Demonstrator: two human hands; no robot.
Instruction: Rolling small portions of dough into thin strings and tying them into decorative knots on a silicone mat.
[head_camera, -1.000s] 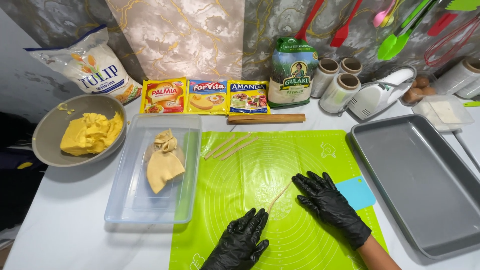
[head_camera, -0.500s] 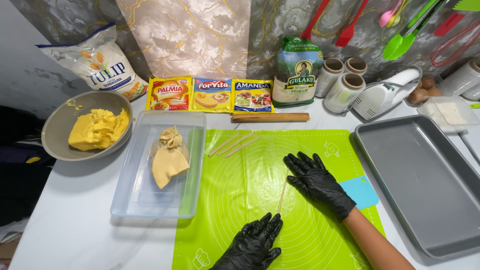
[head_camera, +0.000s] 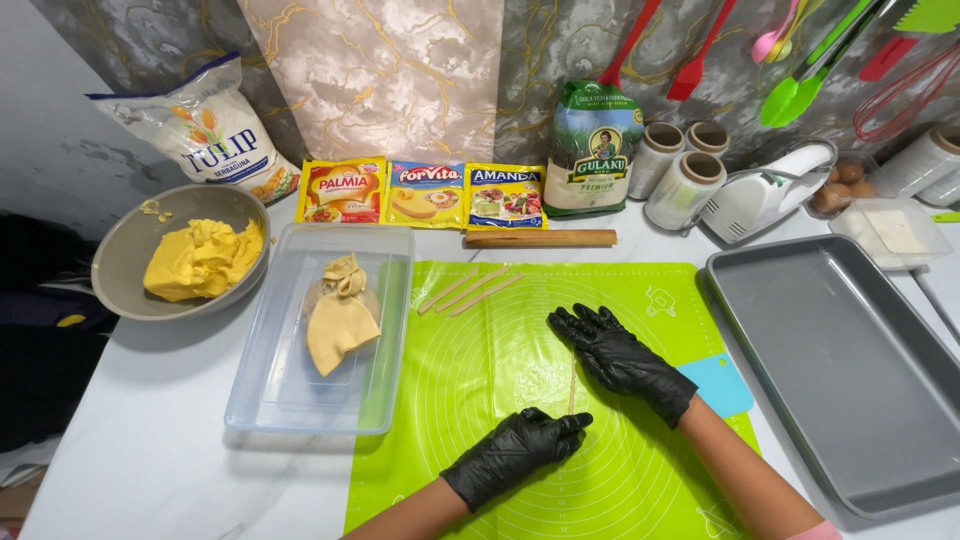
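- The right hand, in a black glove, lies flat and palm-down on the green silicone mat, fingers spread and pointing toward the mat's far-left side; it grips nothing, and its fingers press on the upper part of a thin dough strand.
- The left hand, also gloved in black, rests palm-down nearer the mat's front edge, fingers loosely together and closed on nothing, its fingertips at the lower end of the same strand.
- The dough strand is a pale, narrow stick lying roughly upright between the two hands, near the middle of the mat.
- Three finished dough sticks lie side by side, slanted, near the mat's far-left corner.
- A wooden rolling pin lies just beyond the mat's far edge.
- A clear plastic tub touches the mat's left edge and holds a lump of pale dough.
- A grey bowl of yellow butter sits toward the table's left edge, beside the tub.
- A grey baking tray sits at the table's right side, just right of the mat; a small blue scraper lies at the mat's right edge.
- Along the table's far edge stand a flour bag, three sachets, a sugar bag and a white hand mixer.
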